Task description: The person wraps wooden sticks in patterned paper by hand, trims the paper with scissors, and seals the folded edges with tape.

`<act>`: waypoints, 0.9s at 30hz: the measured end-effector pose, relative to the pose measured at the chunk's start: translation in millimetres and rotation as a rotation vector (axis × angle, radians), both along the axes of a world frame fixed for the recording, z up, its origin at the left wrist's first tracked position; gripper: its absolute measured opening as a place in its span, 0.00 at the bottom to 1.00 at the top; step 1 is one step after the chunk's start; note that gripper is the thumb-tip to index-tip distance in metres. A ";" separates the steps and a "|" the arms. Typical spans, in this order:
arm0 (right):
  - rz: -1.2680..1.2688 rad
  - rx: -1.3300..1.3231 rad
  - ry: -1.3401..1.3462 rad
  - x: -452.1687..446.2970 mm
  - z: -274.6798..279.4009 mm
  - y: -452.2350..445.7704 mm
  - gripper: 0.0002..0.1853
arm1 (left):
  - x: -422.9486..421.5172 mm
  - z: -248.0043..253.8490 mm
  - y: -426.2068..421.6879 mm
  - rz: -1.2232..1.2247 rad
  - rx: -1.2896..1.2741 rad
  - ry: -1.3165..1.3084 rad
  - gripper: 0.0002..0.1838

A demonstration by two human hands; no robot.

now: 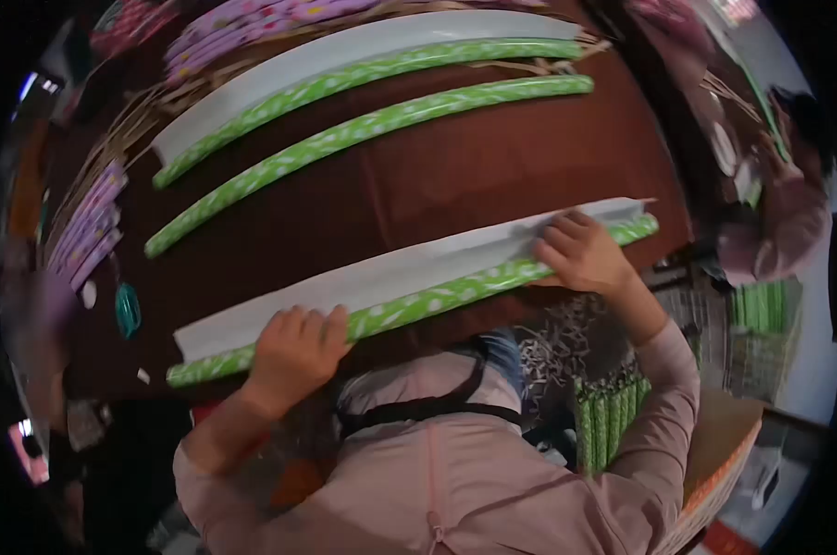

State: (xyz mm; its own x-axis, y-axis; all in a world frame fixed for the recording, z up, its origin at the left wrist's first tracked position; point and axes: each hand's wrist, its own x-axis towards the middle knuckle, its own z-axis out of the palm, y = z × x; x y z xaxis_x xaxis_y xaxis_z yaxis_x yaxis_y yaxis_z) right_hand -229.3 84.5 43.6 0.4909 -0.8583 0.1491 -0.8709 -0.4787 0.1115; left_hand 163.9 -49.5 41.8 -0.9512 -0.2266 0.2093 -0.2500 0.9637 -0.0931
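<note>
A partly rolled sheet of green patterned wrapping paper [432,299] lies along the near edge of the table, its loose white flap turned up on the far side. My left hand [296,359] is closed over the roll near its left end, fingers curled onto the white side. Toward the other end my right hand [582,252] grips the roll, its fingertips bent onto the flap. Beyond them rests a finished-looking green roll [363,139], and behind that another green roll [381,67] with its white flap still spread.
Purple patterned rolls [252,30] lie at the table's far side, with more purple rolls [87,227] at the left beside a teal tape-like ring [128,310]. Below right stand bundled green rolls [608,421] near a cardboard box [728,430]. Another person's arm [788,222] is at right.
</note>
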 end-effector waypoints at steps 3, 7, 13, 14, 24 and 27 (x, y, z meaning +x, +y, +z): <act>-0.004 0.008 -0.040 -8.1 -4.6 -3.1 0.25 | -12.3 -0.4 5.5 0.106 0.035 0.060 0.26; 0.036 0.059 -0.047 -18.5 -8.2 -3.8 0.25 | -18.4 -11.0 13.1 0.160 0.059 0.207 0.25; 0.052 0.146 -0.069 -26.9 -9.7 -4.5 0.27 | -21.2 -23.8 16.4 0.157 0.059 0.210 0.24; 0.056 0.146 -0.073 -28.8 -10.7 -3.9 0.27 | -21.9 -22.8 16.1 0.143 0.056 0.211 0.24; 0.149 -0.001 0.151 -48.7 -18.8 10.2 0.28 | -23.6 -22.0 11.2 0.034 0.092 0.285 0.23; 0.120 0.016 0.118 -39.5 -12.6 6.5 0.26 | -21.0 -24.0 9.5 0.012 0.141 0.238 0.26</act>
State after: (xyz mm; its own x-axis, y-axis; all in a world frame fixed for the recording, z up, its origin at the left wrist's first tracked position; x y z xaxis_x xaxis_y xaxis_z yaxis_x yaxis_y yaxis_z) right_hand -268.9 90.9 31.0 0.6035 -0.7941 0.0717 -0.7885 -0.5812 0.2011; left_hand 142.8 -40.0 17.7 -0.8761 -0.2802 0.3923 -0.2603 0.9599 0.1042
